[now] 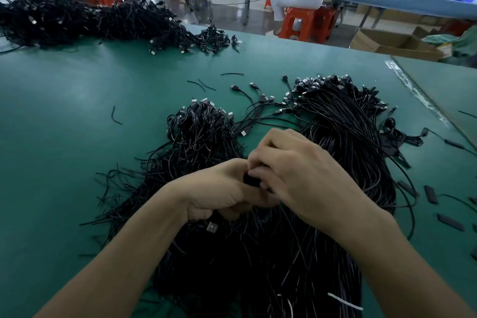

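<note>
Far left, at the back of the counter (pixel 64 137): a sprawling cable heap (pixel 77 18), well apart from the work.

Left of centre: a smaller bundle (pixel 201 131) of black cables, its plugs pointing away from the person.

Left hand (pixel 219 188): fingers curled in and clenched round a cable. A USB plug (pixel 212 226) pokes out just below the palm (probably that cable's end, though the fingers hide the join).

Between the hands: a small black piece (pixel 249 178), mostly covered by fingers. It sits above the near end of the cables, at the centre of the counter.

Right hand (pixel 304 175): fingertips bent inward, pinching the black piece against the left hand's grip.

Right of the hands: the large bundle (pixel 348 137), its plugs fanned at the far end. Further right, loose black pieces (pixel 430 193) lie scattered on the counter.

Judgement: the step in hand looks like fitting the black piece onto the cable, and it seems to be midway. Whether the piece is seated cannot be told.

The next move calls for a steady left grip while the right fingertips work the piece home. After that the cable can go aside and a fresh piece can come from the scatter at the right.
</note>
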The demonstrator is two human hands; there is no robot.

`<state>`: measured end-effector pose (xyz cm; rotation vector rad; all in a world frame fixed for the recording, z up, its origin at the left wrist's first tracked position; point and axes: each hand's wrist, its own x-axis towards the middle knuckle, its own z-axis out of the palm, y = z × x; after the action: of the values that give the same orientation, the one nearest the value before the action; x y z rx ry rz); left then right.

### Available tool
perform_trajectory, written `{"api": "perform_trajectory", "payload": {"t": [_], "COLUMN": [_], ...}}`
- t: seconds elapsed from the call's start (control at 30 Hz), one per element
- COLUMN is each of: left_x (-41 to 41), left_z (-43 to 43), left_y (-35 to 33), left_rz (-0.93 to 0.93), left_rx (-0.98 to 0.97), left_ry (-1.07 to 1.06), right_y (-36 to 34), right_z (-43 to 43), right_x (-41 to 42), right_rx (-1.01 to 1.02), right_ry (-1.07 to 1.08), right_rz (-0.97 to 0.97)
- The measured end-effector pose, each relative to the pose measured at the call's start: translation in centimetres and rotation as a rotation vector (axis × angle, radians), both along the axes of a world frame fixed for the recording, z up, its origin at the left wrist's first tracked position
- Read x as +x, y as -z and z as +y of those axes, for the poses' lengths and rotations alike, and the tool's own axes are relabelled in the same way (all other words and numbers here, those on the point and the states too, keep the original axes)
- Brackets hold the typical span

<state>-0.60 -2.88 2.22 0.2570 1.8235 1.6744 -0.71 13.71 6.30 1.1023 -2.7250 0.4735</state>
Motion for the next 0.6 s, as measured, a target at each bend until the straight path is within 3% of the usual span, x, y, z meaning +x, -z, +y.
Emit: {"api": "perform_trajectory", "payload": {"t": [0.17,0.33,0.4,0.5,0.6], "left_x": [-0.3,0.0,-0.2,-1.0,-1.2], "left_z": [0.8,2.1,2.1,1.3,0.6], "left_y": [-0.2,0.8,1.2,1.5,1.4], "left_rz": [-0.16,0.136,0.418,0.814,0.796], "left_rx": [0.388,0.462,0.34,-0.02,-0.079], "left_ry": [-0.27,-0.452,-0.505,-0.646,-0.744], "right_y": [1.4,2.9,2.9,2.9,2.7], "right_z": [0.0,-0.9,-1.1,-0.9,-0.7], "right_x": [-0.5,-0.8,-0.9,-1.1,-1.2], "right_rx": [-0.159,-0.673,-0.868,-1.01,-1.102], "right_ry": [0.184,0.26,0.245,0.207,0.131], "right_rz": [0.102,-0.077,-0.211,-0.39,-0.506]}}
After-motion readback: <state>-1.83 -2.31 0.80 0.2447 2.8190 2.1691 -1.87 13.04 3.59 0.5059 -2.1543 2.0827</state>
